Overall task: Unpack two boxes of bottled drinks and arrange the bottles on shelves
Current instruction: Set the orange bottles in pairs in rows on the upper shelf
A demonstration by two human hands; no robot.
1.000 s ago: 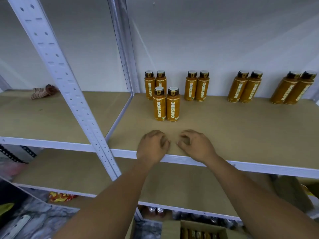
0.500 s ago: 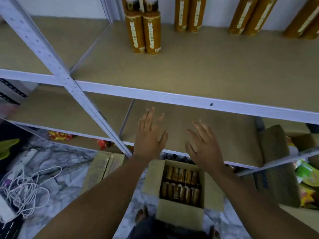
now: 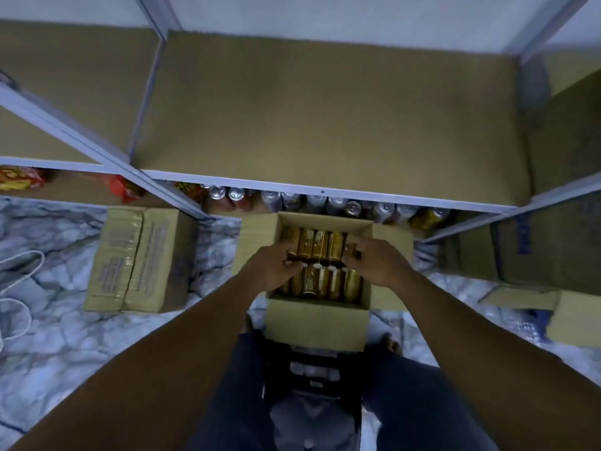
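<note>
Item: open brown cardboard box (image 3: pixel 317 320), standing on the grey-white marbled floor (image 3: pixel 48 336) in the middle of the scene, just near of the lowest shelf edge. Its flaps are folded outwards to left and right.

Contents: amber-gold drink bottles (image 3: pixel 320 245), glossy, packed tightly side by side in two rows, one far and one near. Pale caps are seen between the rows. Whether the bottles stand upright or lie flat cannot be told through the blur.

Left hand (image 3: pixel 271 266): placed at the left end of the far row, fingers curled round a bottle there.

Right hand (image 3: pixel 379 262): placed at the right end of the far row, fingers curled round the end bottle. The middle bottles of that row are left uncovered between the two hands.

Shelving: a tan board shelf in a white metal frame (image 3: pixel 325 125) is seen beyond the box. Silver-topped drink cans (image 3: pixel 325 203) are lined up beneath it, with red and yellow snack packets (image 3: pixel 19 179) further left.

Also listed: a closed, taped brown cardboard carton (image 3: pixel 140 258) on the floor to the left of the open box, apart from it; a white cord (image 3: pixel 19 288) at the left edge; more brown cartons (image 3: pixel 553 239) at the right; dark blue trousers (image 3: pixel 422 402) nearest the viewer.
</note>
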